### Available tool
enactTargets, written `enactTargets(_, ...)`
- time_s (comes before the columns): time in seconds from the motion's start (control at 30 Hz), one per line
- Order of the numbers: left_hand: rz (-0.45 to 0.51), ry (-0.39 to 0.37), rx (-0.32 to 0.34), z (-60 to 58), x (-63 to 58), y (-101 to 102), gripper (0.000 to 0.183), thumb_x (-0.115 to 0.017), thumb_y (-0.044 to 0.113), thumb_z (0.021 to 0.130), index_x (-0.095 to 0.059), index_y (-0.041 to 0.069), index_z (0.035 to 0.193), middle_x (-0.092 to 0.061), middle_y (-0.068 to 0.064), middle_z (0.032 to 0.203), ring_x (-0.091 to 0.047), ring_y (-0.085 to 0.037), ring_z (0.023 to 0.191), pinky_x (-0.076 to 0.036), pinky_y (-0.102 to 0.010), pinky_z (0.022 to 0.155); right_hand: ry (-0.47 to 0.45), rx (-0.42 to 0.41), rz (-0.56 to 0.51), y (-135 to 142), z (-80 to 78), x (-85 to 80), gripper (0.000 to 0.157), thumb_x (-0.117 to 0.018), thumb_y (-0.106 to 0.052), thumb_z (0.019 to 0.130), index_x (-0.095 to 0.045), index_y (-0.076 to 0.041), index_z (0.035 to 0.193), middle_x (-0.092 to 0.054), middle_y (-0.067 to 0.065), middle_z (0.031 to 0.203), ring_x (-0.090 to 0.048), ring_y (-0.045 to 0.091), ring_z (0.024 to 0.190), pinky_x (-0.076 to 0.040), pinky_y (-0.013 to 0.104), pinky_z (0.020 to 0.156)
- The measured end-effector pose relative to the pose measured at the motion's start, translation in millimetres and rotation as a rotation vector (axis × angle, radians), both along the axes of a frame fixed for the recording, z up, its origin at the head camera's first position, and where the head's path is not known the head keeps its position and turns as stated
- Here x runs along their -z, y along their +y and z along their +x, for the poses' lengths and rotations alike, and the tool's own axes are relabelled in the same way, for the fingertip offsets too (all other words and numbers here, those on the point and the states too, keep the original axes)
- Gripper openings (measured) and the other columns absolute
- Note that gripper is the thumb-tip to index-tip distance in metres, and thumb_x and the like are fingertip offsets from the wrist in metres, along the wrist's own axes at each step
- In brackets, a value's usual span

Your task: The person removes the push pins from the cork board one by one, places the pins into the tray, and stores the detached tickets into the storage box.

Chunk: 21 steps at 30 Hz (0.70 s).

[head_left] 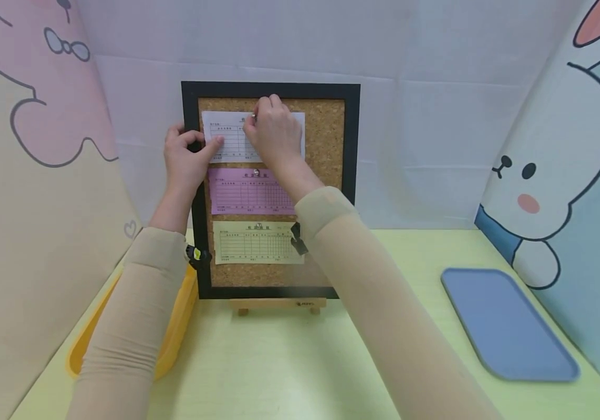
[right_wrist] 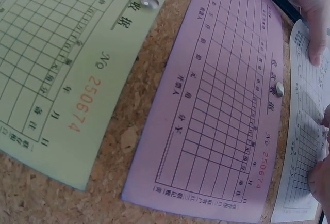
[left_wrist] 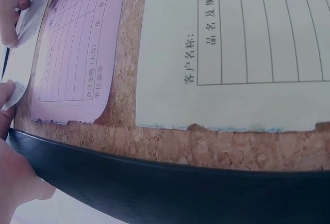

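A black-framed corkboard point(head_left: 326, 175) stands upright, bearing a white receipt slip point(head_left: 223, 143), a pink receipt slip point(head_left: 250, 195) and a yellow-green receipt slip point(head_left: 258, 245), one below another. Silver thumbtacks show at the top of the pink and yellow-green slips. My left hand point(head_left: 187, 160) grips the board's left frame edge, its thumb laid on the white slip's left part. At the top middle of that slip, my right hand point(head_left: 279, 131) pinches a small silver thumbtack point(head_left: 254, 116) against the paper. In the right wrist view, both hands touch the white slip point(right_wrist: 299, 131).
The board rests on a wooden easel stand point(head_left: 279, 304) on the pale green table point(head_left: 258, 361). A yellow basket point(head_left: 176, 332) sits at left, partly behind my sleeve. A blue-grey tray point(head_left: 510, 326) lies at right. A white cloth point(head_left: 436, 116) hangs behind.
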<state>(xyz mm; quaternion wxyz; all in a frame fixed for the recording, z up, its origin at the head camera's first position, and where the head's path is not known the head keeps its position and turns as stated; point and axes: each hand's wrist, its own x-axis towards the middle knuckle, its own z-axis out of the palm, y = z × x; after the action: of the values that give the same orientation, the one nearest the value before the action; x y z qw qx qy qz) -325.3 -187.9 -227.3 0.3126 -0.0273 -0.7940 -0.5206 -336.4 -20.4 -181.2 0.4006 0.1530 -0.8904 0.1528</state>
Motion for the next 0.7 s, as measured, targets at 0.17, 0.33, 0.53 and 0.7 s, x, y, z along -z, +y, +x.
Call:
enactTargets(0.17,0.003,-0.003,-0.006,1.1,0.4,-0.4,0.042,-0.073,0.041,0.08,-0.059,0.002,0.085,-0.031,-0.004,0.148,-0.022,-0.02,0.139,-0.02,-0.03,0.113,-0.004,-0.004,-0.01,-1.3,0.7,-0.2,0.018,-0.051,-0.027,0.094,-0.061,-0.011,0.097,-0.057,0.001,0.093,-0.057,0.013,0.075,-0.048,0.026,0.061)
enactTargets(0.33,0.007,-0.012,-0.004,1.7,0.3,-0.2,0.042,-0.073,0.041,0.08,-0.059,0.002,0.086,-0.031,-0.004,0.148,-0.022,-0.02,0.139,-0.021,-0.029,0.112,-0.008,0.007,0.001,-1.7,0.6,0.2,0.018,-0.051,-0.026,0.095,-0.061,-0.012,0.097,-0.058,0.0,0.092,-0.056,0.012,0.072,-0.048,0.025,0.059)
enactTargets(0.53,0.0,-0.019,-0.009,1.4,0.3,0.3,0.043,-0.072,0.042,0.08,-0.059,0.002,0.087,-0.033,-0.005,0.147,-0.024,-0.021,0.138,-0.022,-0.03,0.112,0.018,0.005,0.035,-0.7,-1.7,0.3,0.017,-0.051,-0.025,0.094,-0.062,-0.011,0.096,-0.059,0.001,0.091,-0.055,0.011,0.067,-0.047,0.025,0.057)
enactTargets(0.7,0.006,-0.006,-0.007,-0.2,0.2,1.7,0.041,-0.074,0.04,0.08,-0.059,0.002,0.084,-0.038,-0.007,0.14,-0.029,-0.022,0.132,-0.025,-0.029,0.109,0.042,-0.004,0.044,0.4,-2.5,0.2,0.016,-0.052,-0.022,0.092,-0.062,-0.01,0.094,-0.059,0.002,0.088,-0.055,0.012,0.066,-0.048,0.026,0.057)
